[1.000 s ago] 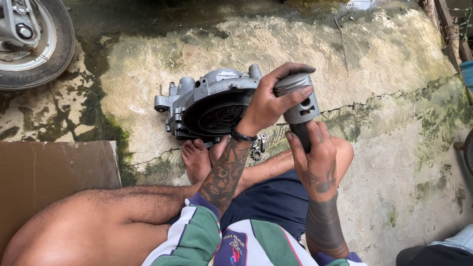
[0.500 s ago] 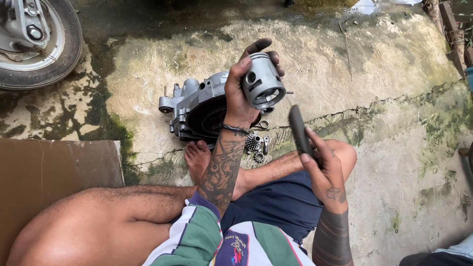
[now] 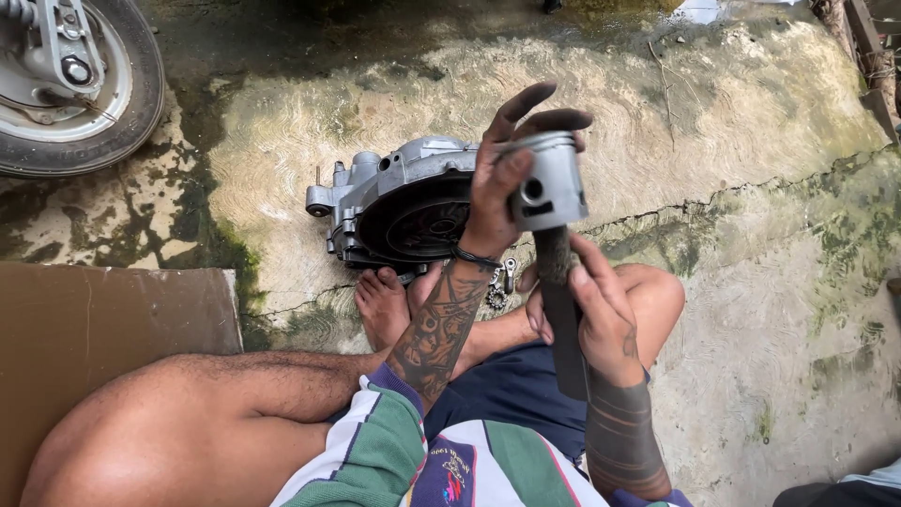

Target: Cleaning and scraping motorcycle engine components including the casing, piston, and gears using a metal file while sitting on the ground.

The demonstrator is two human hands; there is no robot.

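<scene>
Grey metal piston (image 3: 549,183) sits clasped in the left hand (image 3: 502,174), raised at 12 o'clock above the right hand (image 3: 591,310), which grips a dark flat file (image 3: 563,319) touching its underside, with the engine casing (image 3: 399,202) at 9 o'clock.

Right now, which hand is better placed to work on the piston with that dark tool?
Probably the right hand: it grips the dark tool, whose tip meets the piston. The left hand is busy holding the piston.

A grey metal piston (image 3: 549,183) sat upright, pin hole facing the camera, its skirt resting on a dark flat file (image 3: 561,310) at six o'clock.
</scene>
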